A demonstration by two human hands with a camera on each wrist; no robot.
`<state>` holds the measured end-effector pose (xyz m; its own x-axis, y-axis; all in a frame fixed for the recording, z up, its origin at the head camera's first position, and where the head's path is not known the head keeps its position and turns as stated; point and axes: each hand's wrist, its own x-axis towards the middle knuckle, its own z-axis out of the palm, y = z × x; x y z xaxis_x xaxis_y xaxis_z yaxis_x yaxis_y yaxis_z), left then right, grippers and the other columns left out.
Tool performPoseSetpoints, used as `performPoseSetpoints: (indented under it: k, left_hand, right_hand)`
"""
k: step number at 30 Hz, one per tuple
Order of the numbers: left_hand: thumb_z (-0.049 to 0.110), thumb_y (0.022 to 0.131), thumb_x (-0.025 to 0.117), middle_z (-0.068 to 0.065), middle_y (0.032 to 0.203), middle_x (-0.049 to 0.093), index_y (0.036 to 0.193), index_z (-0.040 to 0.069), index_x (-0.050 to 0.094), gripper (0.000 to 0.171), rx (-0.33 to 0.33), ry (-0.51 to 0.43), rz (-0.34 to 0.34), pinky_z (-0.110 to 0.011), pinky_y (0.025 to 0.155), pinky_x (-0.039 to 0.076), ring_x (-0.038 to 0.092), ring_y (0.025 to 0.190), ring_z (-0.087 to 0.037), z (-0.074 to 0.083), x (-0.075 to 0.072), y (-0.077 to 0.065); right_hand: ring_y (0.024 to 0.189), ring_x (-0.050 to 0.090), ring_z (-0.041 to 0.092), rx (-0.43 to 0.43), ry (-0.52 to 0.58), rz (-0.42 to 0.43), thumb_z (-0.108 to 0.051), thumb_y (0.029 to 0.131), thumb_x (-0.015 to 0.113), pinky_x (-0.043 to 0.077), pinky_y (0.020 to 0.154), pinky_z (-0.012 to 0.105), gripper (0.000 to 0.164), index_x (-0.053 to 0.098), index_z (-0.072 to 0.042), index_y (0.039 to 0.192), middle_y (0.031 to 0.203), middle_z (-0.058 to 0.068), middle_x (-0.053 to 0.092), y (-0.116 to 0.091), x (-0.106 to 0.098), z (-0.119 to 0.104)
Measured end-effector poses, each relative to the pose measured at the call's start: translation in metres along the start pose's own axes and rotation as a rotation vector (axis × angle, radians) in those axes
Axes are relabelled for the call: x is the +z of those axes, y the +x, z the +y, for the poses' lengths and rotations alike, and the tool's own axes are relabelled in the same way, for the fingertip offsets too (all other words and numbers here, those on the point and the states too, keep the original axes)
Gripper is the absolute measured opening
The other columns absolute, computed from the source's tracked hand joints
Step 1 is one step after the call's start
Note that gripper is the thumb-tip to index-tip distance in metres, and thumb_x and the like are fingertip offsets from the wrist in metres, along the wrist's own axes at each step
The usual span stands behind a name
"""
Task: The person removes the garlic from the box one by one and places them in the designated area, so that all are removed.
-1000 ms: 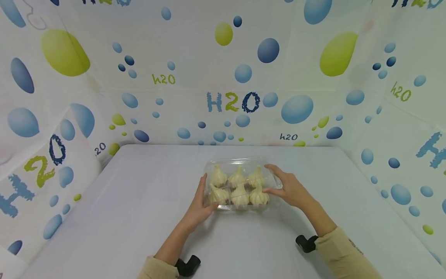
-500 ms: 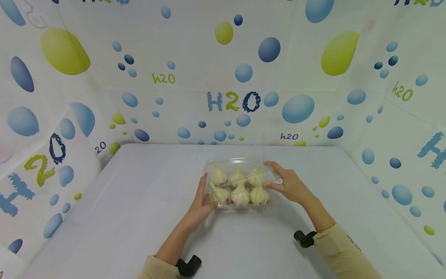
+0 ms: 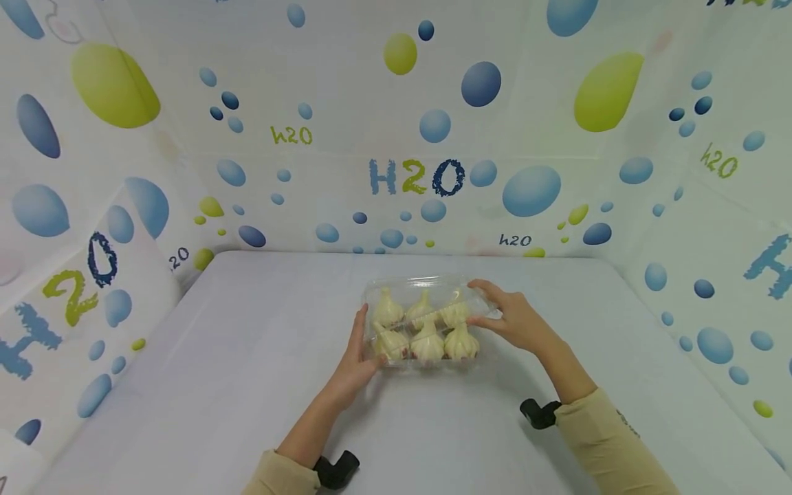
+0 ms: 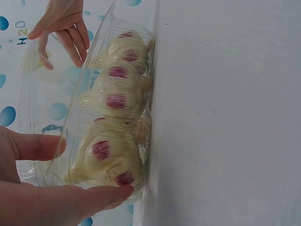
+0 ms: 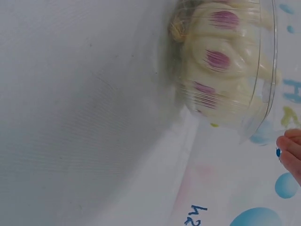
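A clear plastic clamshell box [image 3: 396, 362] with several garlic bulbs [image 3: 427, 344] in two rows stands on the table. My left hand [image 3: 353, 371] grips its left end, thumb at the front corner and fingers along the side. In the left wrist view, the thumb and a finger of the left hand [image 4: 56, 188] lie on the clear plastic beside the purple-marked bulbs [image 4: 115, 101]. My right hand [image 3: 520, 320] holds the right edge of the lid [image 3: 427, 282] between thumb and fingers. The lid slants, its right side raised. Only fingertips of the right hand [image 5: 292, 153] show in the right wrist view.
A white cloth covers the table [image 3: 247, 357]. Behind it and along both sides stand white sheets [image 3: 346, 89] printed with blue and green drops and H2O lettering. A black wrist mount [image 3: 337, 471] sits at each cuff.
My right hand has risen slightly and moved a little left, and the lid's right edge is higher. My left hand keeps its grip. The head view has tilted down slightly.
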<state>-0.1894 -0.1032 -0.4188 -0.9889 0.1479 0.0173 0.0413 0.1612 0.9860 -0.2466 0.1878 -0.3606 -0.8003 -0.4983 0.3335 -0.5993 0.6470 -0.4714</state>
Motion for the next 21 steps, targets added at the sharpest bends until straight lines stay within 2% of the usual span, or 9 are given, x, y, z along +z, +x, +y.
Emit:
performPoseSetpoints:
  k: [7, 14, 21]
  left_hand:
    - [-0.004, 0.084, 0.052, -0.008, 0.152, -0.014, 0.147, 0.032, 0.000, 0.090, 0.000, -0.009, 0.006, -0.065, 0.100, 0.005, -0.008, 0.136, -0.039, 0.0004, -0.0001, -0.0002]
    - [-0.005, 0.084, 0.051, -0.006, 0.152, -0.015, 0.147, 0.032, -0.002, 0.091, 0.001, -0.024, -0.001, -0.065, 0.100, 0.007, -0.007, 0.135, -0.040, 0.0007, 0.0003, 0.0005]
    - [-0.008, 0.083, 0.051, -0.008, 0.152, -0.014, 0.147, 0.030, -0.002, 0.091, 0.005, -0.029, 0.008, -0.064, 0.100, 0.007, -0.007, 0.135, -0.041, 0.0007, 0.0008, -0.0002]
  right_hand:
    - [0.098, 0.059, 0.040, 0.004, -0.014, -0.011, -0.044, 0.082, 0.063, 0.046, 0.079, 0.054, 0.061, 0.043, -0.012, 0.131, 0.112, 0.027, 0.059, 0.0033, -0.0033, -0.0023]
    - [0.093, 0.060, 0.039, 0.029, -0.013, -0.026, -0.043, 0.083, 0.064, 0.047, 0.075, 0.053, 0.057, 0.044, -0.016, 0.129, 0.102, 0.030, 0.061, 0.0064, -0.0060, -0.0026]
    - [0.094, 0.059, 0.040, 0.046, -0.034, -0.042, -0.044, 0.083, 0.062, 0.047, 0.077, 0.054, 0.057, 0.044, -0.017, 0.130, 0.110, 0.031, 0.057, 0.0080, -0.0069, -0.0053]
